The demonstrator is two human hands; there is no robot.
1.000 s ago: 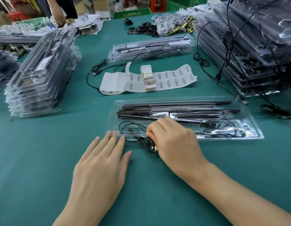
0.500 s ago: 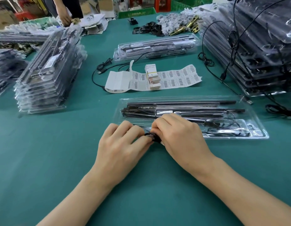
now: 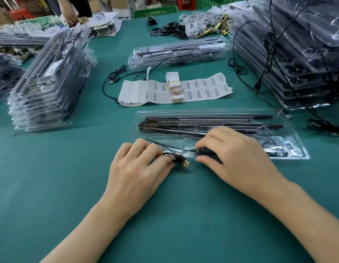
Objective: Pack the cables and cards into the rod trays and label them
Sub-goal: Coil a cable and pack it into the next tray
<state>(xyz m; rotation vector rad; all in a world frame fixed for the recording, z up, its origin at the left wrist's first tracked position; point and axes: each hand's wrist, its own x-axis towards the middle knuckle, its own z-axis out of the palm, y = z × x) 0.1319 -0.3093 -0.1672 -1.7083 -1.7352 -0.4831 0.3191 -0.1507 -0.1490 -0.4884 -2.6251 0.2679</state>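
Green felt-covered worktable (image 3: 51,177) seen from the head view. At 9 o'clock stands a leaning stack of packed clear plastic trays (image 3: 49,82); at 2 o'clock a taller stack of dark-filled trays (image 3: 297,54), draped with loose black leads (image 3: 267,44). At 12 o'clock lies one closed clear tray (image 3: 176,52), with a heap of brass fittings in plastic bags (image 3: 212,31) beyond it, and at 11 o'clock another person's hand (image 3: 70,16) works at the far edge. Just past centre a white strip of barcode labels (image 3: 202,88) lies flat, a banded bundle of white cards (image 3: 174,86) resting on it; a spare black lead (image 3: 115,76) curls at its 10 o'clock side. Nearest the wearer is the open clear plastic rod tray (image 3: 290,130), long axis running 9 to 3 o'clock, with black rods (image 3: 202,118) seated in its far channels. Nothing lies between the hands and this tray. The left hand (image 3: 138,168), fingers curled, pinches the coiled end of the thin black cable (image 3: 174,157) on the felt just outside the tray's near left corner, the metal USB plug (image 3: 186,164) protruding toward 3 o'clock. The right hand (image 3: 237,154) is over the tray's near compartment, finger and thumb closed on a dark block of the same cable at the near rim. A short run of cable spans the gap between the two grips.
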